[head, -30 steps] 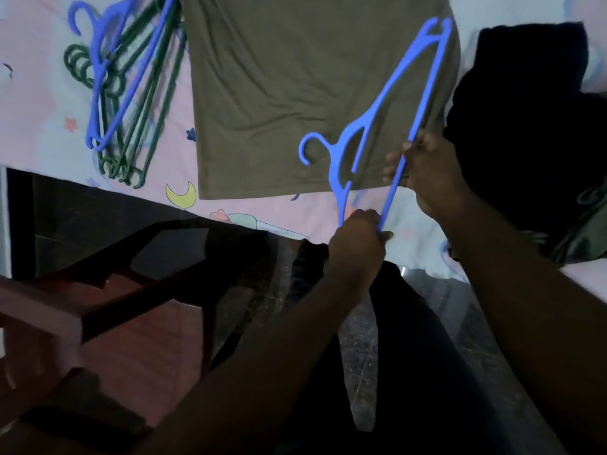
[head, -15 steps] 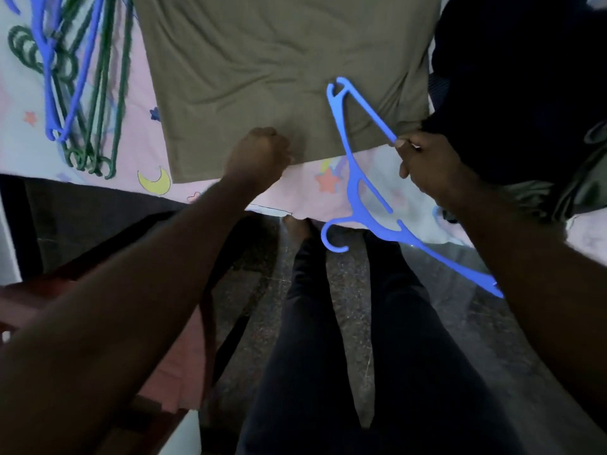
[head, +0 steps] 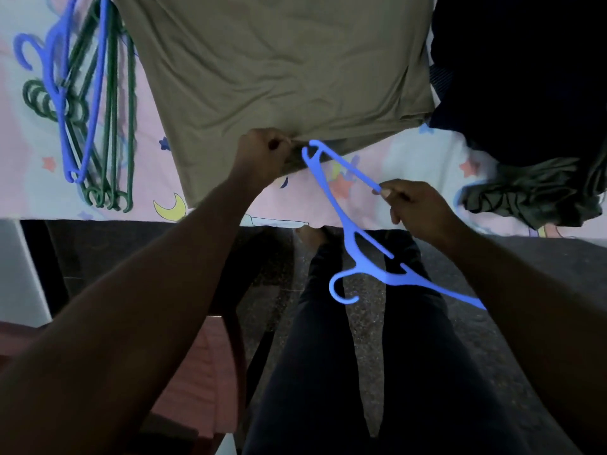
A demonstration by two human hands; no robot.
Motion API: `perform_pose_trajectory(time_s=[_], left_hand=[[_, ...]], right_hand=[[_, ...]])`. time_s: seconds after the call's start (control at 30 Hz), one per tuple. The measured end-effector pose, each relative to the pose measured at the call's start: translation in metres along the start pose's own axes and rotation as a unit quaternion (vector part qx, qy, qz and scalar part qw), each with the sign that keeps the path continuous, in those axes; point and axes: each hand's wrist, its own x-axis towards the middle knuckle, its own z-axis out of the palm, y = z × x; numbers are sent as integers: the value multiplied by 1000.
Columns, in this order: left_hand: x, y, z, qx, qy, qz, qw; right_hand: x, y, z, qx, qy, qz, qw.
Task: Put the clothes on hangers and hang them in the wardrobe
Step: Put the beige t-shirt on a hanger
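An olive shirt [head: 279,77] lies flat on the bed. My left hand [head: 262,156] pinches the shirt's near hem and lifts it slightly. My right hand [head: 414,208] grips the bar of a blue plastic hanger [head: 358,238]. One end of the hanger sits at the lifted hem beside my left hand; its hook points down toward my legs. The far end of the hanger is hidden behind my right forearm.
A bundle of green and blue hangers [head: 88,103] lies on the bed at the left. Dark clothes [head: 525,77] are piled at the right, with a crumpled olive garment [head: 532,195] below them. The pink patterned bedsheet [head: 387,201] ends at the bed edge; a reddish chair [head: 203,356] stands below left.
My left hand let go of the hanger and took hold of the shirt's hem. My right hand swung the hanger round, hook toward me, and brought its end to the hem.
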Motion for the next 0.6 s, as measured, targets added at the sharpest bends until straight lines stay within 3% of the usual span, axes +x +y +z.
perform_pose_trajectory(time_s=[0.17, 0.27, 0.37, 0.47, 0.6], left_hand=[[8, -2, -17, -6, 82, 55, 995], [10, -2, -26, 19, 110, 106, 988], [9, -6, -34, 35, 155, 120, 980], [5, -18, -44, 41, 116, 86, 989], [-5, -33, -53, 181, 40, 62, 981]], right_hand=[[2, -5, 24, -42, -23, -20, 999], [23, -12, 33, -35, 36, -10, 999], [46, -16, 33, 53, 116, 32, 991], [55, -21, 34, 132, 155, 64, 977], [57, -32, 26, 353, 206, 134, 903]])
